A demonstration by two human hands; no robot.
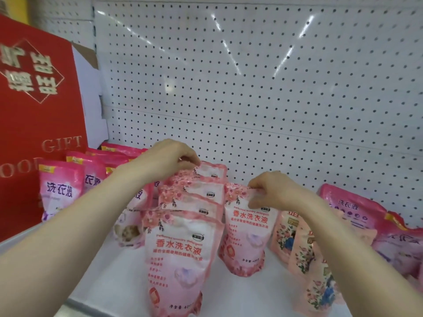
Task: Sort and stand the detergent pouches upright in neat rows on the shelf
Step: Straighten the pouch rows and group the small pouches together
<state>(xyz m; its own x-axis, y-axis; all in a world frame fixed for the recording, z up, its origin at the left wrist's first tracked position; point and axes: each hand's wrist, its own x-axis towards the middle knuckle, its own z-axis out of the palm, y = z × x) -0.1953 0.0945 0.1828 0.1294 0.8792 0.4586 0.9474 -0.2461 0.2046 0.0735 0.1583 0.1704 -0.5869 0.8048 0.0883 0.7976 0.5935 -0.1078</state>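
- Pouches in pale pink (180, 259) stand upright in single file on the white shelf (263, 291). Their long axes are vertical and their printed fronts face the person, with the file running front to back.
- Left hand (174, 156): narrow grip, pinching the top edge of the rearmost pouch (211, 171) in that file.
- Right hand (272, 191): grip pinching the top of a lone upright pouch (246, 227) just right of the file.
- Peach floral pouches (299, 250) lean further right, and magenta pouches (352, 207) lie tilted behind them.
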